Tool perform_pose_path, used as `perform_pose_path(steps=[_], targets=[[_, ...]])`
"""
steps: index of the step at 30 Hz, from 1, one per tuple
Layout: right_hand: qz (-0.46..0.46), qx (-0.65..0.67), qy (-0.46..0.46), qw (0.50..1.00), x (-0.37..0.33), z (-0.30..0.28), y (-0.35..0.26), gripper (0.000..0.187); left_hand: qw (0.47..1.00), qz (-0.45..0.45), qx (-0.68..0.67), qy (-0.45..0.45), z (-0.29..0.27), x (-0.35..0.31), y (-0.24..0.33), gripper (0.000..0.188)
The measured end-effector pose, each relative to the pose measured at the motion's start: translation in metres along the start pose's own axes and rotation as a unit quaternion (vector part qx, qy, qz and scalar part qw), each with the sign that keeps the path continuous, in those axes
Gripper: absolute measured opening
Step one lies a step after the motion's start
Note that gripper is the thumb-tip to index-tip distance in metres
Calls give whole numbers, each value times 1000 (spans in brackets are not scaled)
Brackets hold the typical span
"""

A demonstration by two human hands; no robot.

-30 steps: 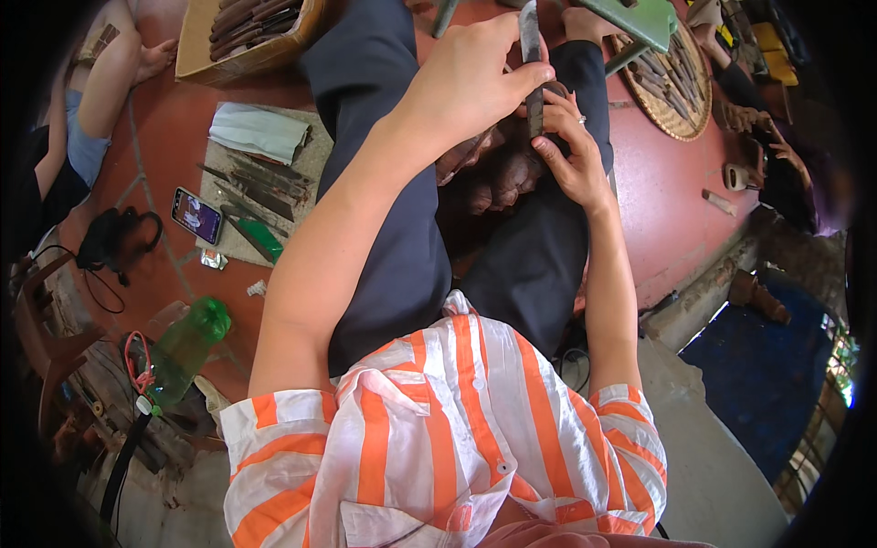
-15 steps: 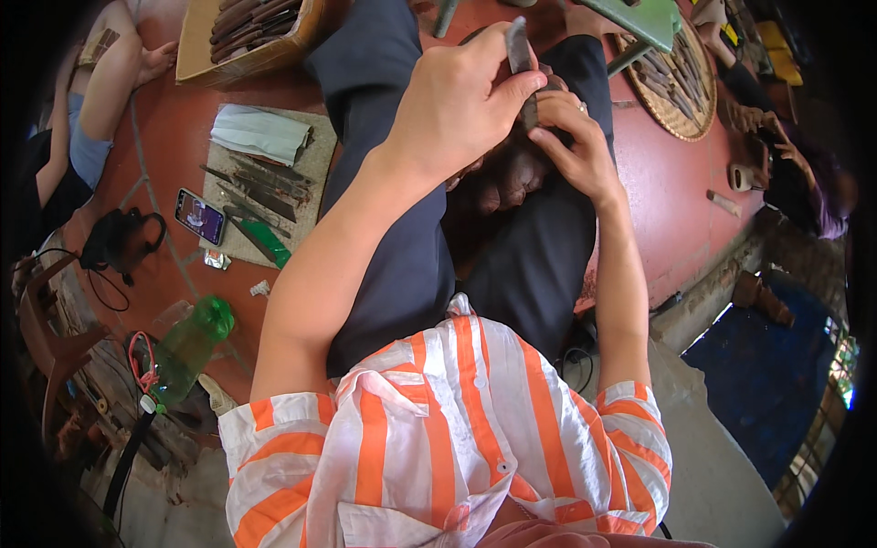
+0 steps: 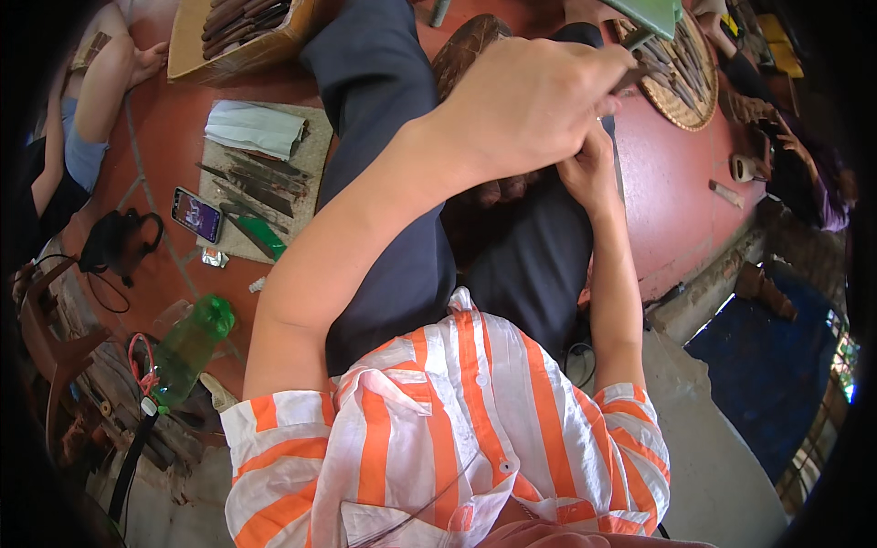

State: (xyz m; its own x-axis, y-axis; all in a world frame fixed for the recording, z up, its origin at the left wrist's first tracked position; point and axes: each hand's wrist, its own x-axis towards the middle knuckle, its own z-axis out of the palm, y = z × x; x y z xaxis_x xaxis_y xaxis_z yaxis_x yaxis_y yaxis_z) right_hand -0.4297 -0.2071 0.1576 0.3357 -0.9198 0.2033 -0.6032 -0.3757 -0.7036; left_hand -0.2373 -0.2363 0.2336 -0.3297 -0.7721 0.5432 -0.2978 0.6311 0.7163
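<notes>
My left hand (image 3: 530, 105) reaches across to the right above my knees, its fingers closed around a narrow dark metal blade (image 3: 630, 79) whose end pokes out past the fingertips. Just below it is my right hand (image 3: 592, 169), fingers curled up against the left one. Whatever the right fingers hold is hidden behind my left hand. A dark brown, rounded, seemingly carved piece (image 3: 468, 53) sits between my legs, mostly covered by my left hand and forearm; its exact kind is unclear. Brown lumps (image 3: 498, 192) show beneath my wrist.
On the left, a mat (image 3: 315, 164) bears a folded cloth (image 3: 256, 128), several blades (image 3: 265, 187) and a phone (image 3: 196, 216). A cardboard box (image 3: 196, 66) of dark tools is farther back. Green bottle (image 3: 196, 342) at lower left; woven tray (image 3: 699, 119) and green stool (image 3: 653, 18) at right. Other people sit at both sides.
My left hand has moved right and turned over, now covering much of the right hand. The upright blade has swung to point right. More of the brown piece shows at its far end.
</notes>
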Motion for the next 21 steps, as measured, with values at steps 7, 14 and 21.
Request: perform_pose_path(steps=[7,14,21], targets=[[11,25,33,999,-13,7,2,25,996,16,-26,-86,13,14,2,15],[-66,-70,47,994,-10,5,3,26,994,1,-46,-102,13,11,5,13],[-96,-101,22,990,-12,1,10,33,995,23,-57,-84,13,8,0,31]])
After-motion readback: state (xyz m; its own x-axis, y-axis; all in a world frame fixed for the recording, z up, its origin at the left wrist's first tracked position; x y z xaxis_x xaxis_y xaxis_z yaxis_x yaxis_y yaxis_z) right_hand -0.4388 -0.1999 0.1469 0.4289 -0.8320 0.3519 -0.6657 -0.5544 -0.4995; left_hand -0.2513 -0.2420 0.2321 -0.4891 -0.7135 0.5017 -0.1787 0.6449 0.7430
